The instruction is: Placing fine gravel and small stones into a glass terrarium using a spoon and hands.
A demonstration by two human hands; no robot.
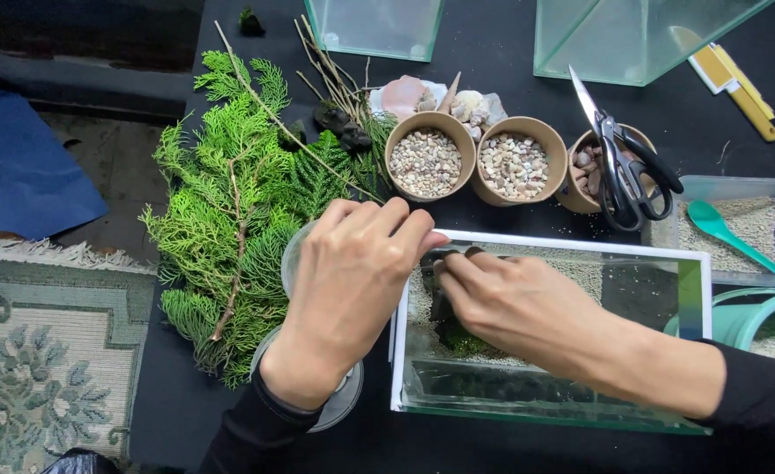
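My left hand point(348, 285) reaches over the left rim of a rectangular glass tank point(572, 250), its fingertips meeting those of my right hand point(515, 307). Both hands pinch a small dark piece point(438, 263) just above the tank's left end. The tank floor carries pale gravel and a patch of green moss point(462, 338) below my right hand. A clear round container point(339, 399) lies under my left wrist, mostly hidden.
Green conifer sprigs point(229, 211) and bare twigs lie at the left. Three brown cups of pebbles point(424, 162) stand behind the tank, scissors point(624, 167) resting on the right one. Shells, two empty glass tanks, a sand tray with a green spoon point(730, 233) and a yellow tool sit around.
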